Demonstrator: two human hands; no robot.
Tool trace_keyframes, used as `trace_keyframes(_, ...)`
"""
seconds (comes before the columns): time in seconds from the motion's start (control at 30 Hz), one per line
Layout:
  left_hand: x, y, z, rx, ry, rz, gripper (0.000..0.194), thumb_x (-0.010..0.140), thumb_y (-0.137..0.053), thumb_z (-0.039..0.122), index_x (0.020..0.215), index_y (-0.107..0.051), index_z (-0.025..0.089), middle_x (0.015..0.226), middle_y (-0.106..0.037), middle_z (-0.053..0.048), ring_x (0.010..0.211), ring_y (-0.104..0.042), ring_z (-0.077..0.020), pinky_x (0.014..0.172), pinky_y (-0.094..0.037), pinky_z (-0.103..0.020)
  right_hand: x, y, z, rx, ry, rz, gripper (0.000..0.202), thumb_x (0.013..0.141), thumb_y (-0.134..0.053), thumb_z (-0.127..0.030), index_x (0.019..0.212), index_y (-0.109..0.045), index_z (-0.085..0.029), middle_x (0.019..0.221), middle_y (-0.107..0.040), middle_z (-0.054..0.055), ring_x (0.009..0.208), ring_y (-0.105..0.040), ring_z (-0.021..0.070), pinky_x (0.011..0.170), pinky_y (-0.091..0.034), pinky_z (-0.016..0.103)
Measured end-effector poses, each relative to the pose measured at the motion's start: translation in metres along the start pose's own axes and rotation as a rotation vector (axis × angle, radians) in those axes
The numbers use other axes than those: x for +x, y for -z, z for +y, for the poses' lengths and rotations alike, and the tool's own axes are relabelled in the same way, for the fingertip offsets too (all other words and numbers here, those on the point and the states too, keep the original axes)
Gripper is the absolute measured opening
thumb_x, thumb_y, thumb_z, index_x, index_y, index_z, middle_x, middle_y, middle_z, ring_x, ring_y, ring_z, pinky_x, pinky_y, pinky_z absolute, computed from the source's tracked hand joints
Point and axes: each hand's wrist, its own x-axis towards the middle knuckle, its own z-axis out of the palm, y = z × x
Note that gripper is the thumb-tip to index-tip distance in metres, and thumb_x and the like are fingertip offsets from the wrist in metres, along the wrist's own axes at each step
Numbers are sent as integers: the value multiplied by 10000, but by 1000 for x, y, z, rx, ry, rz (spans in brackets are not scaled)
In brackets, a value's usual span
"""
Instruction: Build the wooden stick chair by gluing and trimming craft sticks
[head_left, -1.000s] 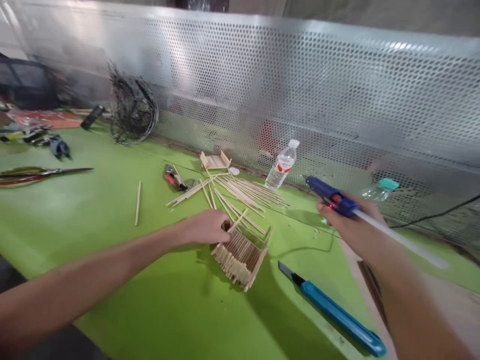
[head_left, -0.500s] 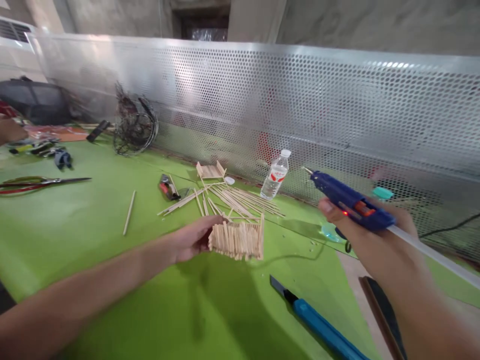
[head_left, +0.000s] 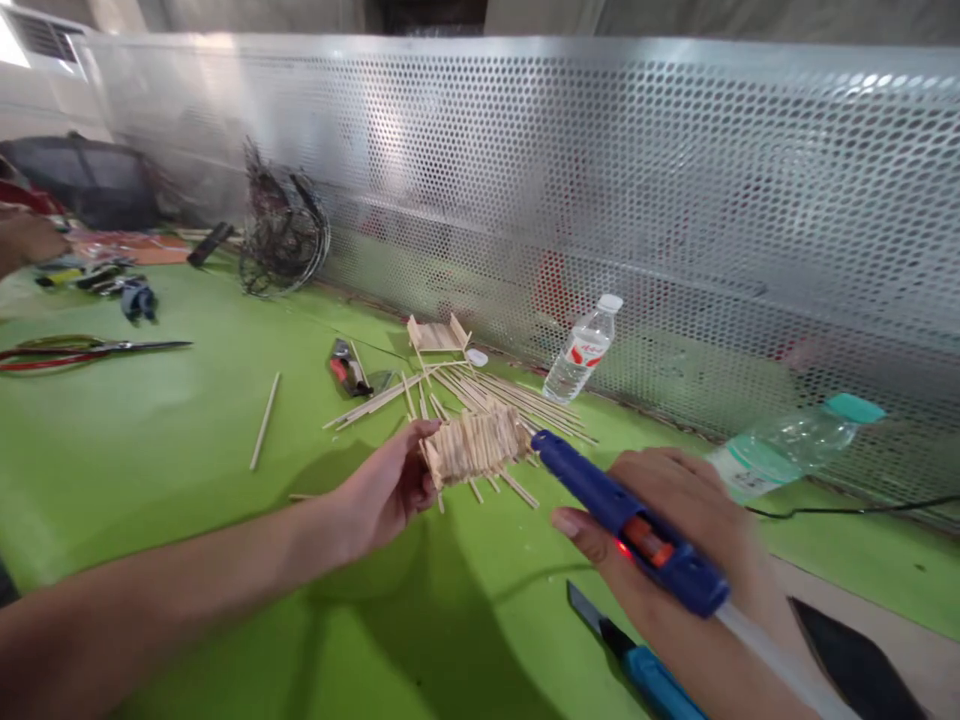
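My left hand (head_left: 401, 478) grips the left end of a small panel of wooden sticks (head_left: 480, 443), held tilted above the table. In my right hand (head_left: 660, 530) is a blue glue gun (head_left: 626, 520), with a red light lit and a clear glue stick out of its back. The gun's nozzle is at the right end of the panel; whether it touches cannot be told. Loose thin sticks (head_left: 525, 395) lie behind the panel. Beyond them stands a small stick-built piece (head_left: 439, 337) with raised sides. A blue utility knife (head_left: 652, 680) lies below my right hand, blade out.
A water bottle (head_left: 583, 350) and a green-capped bottle (head_left: 787, 450) stand near the perforated metal screen (head_left: 675, 200). Red-handled cutters (head_left: 349, 370), long-nosed scissors (head_left: 97, 348), pliers (head_left: 137, 298) and a wire bundle (head_left: 285, 235) lie leftward. Another person's hand (head_left: 30, 240) shows at the far left.
My right hand has brought the glue gun left and down to the panel. My left hand has raised and tilted the panel. The view has shifted, showing more of the green-capped bottle.
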Motion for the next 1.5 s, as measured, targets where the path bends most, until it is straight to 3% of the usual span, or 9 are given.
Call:
trace_keyframes(0.17,-7,-10,3,-50,75,6,201,923,-580,344,985,-612,155,682,-572,25,472,-455,-35,429,-385,-138,-1,-8,-7,8,45,-10,262,843,-693,-299,743,-460,-233,656,-479,-45,610,-471,144,801,-393,379)
trace_keyframes(0.3,-1,-6,-2,-79,67,-25,214,892,-619,380,911,-614,168,659,-570,29,467,-455,-40,415,-372,-138,-2,-11,-4,-14,73,19,282,829,-723,-306,744,-466,-227,638,-477,-54,586,-473,134,785,-382,371)
trace_keyframes(0.47,-2,-5,-4,-64,61,-65,270,879,-635,427,970,-622,173,713,-591,23,487,-467,-37,409,-350,-135,-5,-14,-2,-64,89,36,317,775,-770,-267,731,-459,-221,635,-486,-62,577,-483,124,766,-374,357)
trace_keyframes(0.63,-8,-9,-1,-65,69,-99,231,917,-583,400,946,-613,173,680,-553,36,478,-435,-33,417,-343,-134,-9,-17,-2,-149,89,48,283,829,-673,-278,704,-424,-232,608,-461,-65,555,-458,128,747,-354,347)
trace_keyframes(0.73,-10,-9,2,-76,74,-87,215,928,-570,381,962,-616,174,705,-574,27,491,-453,-36,430,-356,-136,-10,-18,3,-218,133,38,199,818,-580,-195,713,-416,-239,608,-445,-63,546,-457,132,723,-338,341)
trace_keyframes(0.87,-15,-11,6,-81,76,-79,250,935,-561,392,1009,-626,162,718,-572,20,493,-435,-35,440,-362,-139,-10,-14,3,-222,159,-8,177,724,-513,-78,751,-436,-235,638,-477,-57,566,-469,133,748,-342,353)
trace_keyframes(1.03,-14,-10,3,-104,60,-90,263,910,-594,426,979,-617,173,715,-561,23,500,-427,-42,428,-344,-145,-11,-6,0,-219,134,-57,133,792,-496,-118,762,-448,-239,642,-490,-48,592,-489,146,785,-353,371)
trace_keyframes(1.2,-10,-6,-1,-131,31,-132,258,883,-630,423,966,-611,179,731,-556,25,498,-418,-38,411,-321,-141,-12,-4,1,-203,111,-108,129,796,-473,-121,755,-459,-242,657,-500,-41,596,-512,160,806,-352,391)
trace_keyframes(1.5,-13,-9,5,-111,17,-98,198,937,-544,360,970,-604,174,741,-560,17,496,-427,-38,426,-345,-139,-12,1,0,-220,176,-114,153,776,-486,-114,754,-412,-246,625,-464,-51,562,-461,159,780,-318,402)
